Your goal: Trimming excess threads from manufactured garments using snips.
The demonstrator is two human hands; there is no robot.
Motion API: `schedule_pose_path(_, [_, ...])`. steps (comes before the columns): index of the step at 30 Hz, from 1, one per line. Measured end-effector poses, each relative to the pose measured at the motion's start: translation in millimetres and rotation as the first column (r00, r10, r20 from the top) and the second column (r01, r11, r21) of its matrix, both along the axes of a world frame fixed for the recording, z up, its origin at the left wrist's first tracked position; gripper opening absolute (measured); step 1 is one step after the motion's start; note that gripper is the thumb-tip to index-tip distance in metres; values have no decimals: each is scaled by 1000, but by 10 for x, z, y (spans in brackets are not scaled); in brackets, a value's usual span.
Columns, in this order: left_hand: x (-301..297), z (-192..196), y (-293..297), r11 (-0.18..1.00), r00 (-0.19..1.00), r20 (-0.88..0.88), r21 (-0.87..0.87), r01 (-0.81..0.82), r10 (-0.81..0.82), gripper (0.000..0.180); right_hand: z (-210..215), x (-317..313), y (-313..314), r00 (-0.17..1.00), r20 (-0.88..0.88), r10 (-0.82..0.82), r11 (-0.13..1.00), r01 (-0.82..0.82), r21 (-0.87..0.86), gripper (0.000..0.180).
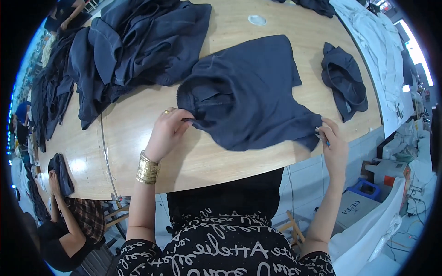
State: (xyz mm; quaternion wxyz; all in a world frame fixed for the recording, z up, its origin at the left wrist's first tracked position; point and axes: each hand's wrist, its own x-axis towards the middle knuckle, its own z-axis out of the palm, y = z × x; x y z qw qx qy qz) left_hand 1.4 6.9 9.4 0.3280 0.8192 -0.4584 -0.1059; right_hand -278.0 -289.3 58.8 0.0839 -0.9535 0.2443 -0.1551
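A dark blue-grey garment (258, 92) with a ribbed opening lies spread on the table in front of me. My left hand (171, 128) pinches the rim of that opening at its near left side. At the garment's right end, my right hand (332, 143) has its fingers closed on the edge of a narrow part that looks like a sleeve. Something small with a metal tip and a bit of blue shows among the right fingers, too small to name. The cloth sags between my two hands.
A heap of similar dark garments (138, 50) covers the far left of the wooden table (184, 172). A smaller dark cloth piece (345, 83) lies at the right. White fabric (368, 50) runs beyond the right edge. A person (69, 230) handles dark cloth at the lower left.
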Motion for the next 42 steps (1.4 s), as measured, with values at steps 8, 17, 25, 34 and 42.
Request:
schedule_pose_path(8, [-96, 165, -46, 995, 998, 32, 87, 55, -58, 25, -68, -42, 123, 978, 96, -187, 967, 166, 191, 17])
schedule_pose_path(17, [-475, 237, -65, 929, 928, 69, 89, 359, -366, 20, -83, 338, 711, 924, 208, -320, 613, 35, 789, 18])
schedule_pose_path(25, [-503, 533, -260, 976, 927, -327, -171, 133, -184, 14, -213, 541, 1123, 961, 265, -82, 837, -78, 541, 28])
schedule_pose_path(34, [-97, -49, -896, 948, 902, 379, -151, 280, -206, 13, -627, 372, 1555, 881, 161, 445, 803, -472, 364, 33])
schedule_pose_path(42, [690, -95, -503, 654, 755, -608, -470, -593, 247, 26, -629, 322, 1551, 878, 150, 455, 800, -477, 363, 43])
